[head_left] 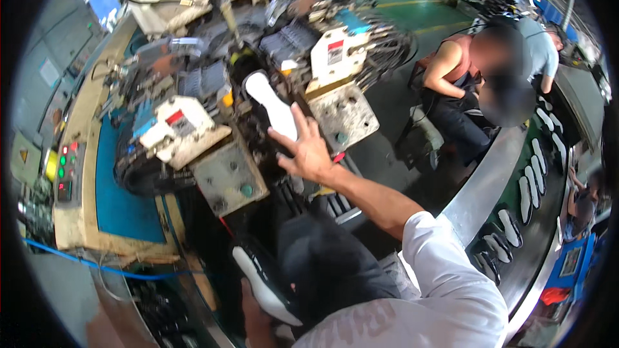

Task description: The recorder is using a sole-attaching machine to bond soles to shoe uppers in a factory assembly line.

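Observation:
A white shoe sole (271,103) stands upside down on a last in the middle of a dark press machine (213,84). My right hand (306,151) reaches up to it with fingers spread, fingertips at the sole's lower end and not closed round it. Down at the lower edge, my left hand (253,312) grips a black shoe with a white sole (261,277), held low by my body. My white sleeve (445,270) crosses the lower right.
Two worn metal plates (229,177) (345,116) jut out from the machine either side of the last. A control panel with red and green buttons (64,167) is at the left. A curved conveyor (516,219) carrying several white soles runs at the right, with seated co-workers (461,71) behind it.

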Tool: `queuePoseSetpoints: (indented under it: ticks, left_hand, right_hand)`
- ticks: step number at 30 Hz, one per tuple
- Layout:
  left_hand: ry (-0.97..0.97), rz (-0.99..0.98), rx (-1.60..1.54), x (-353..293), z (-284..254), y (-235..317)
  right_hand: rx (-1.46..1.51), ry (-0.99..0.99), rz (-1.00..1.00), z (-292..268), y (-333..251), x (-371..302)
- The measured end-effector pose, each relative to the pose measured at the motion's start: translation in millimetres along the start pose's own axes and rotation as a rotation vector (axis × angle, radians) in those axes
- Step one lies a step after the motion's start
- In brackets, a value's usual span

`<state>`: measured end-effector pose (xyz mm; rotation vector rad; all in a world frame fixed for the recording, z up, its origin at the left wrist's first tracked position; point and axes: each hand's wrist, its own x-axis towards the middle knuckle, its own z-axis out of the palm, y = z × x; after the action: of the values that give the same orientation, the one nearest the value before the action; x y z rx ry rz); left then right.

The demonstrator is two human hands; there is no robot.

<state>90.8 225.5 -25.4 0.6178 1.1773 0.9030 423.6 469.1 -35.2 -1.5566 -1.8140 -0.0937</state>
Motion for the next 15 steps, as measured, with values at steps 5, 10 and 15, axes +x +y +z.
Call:
queuePoseSetpoints:
  ticks: [5, 10, 15]
  left_hand:
    - [-0.031, -0.298, -0.387, 0, 6, 4]
    - [-0.011, -0.326, -0.427, 14, -31, -37]
    - [-0.112, -0.260, -0.390, 42, -38, -61]
  right_hand:
    - [0.053, -0.139, 0.108, -6, -8, 15]
    - [-0.018, -0.118, 0.061, 10, -21, -4]
    - [-0.082, 0.076, -0.167, 27, -16, -25]
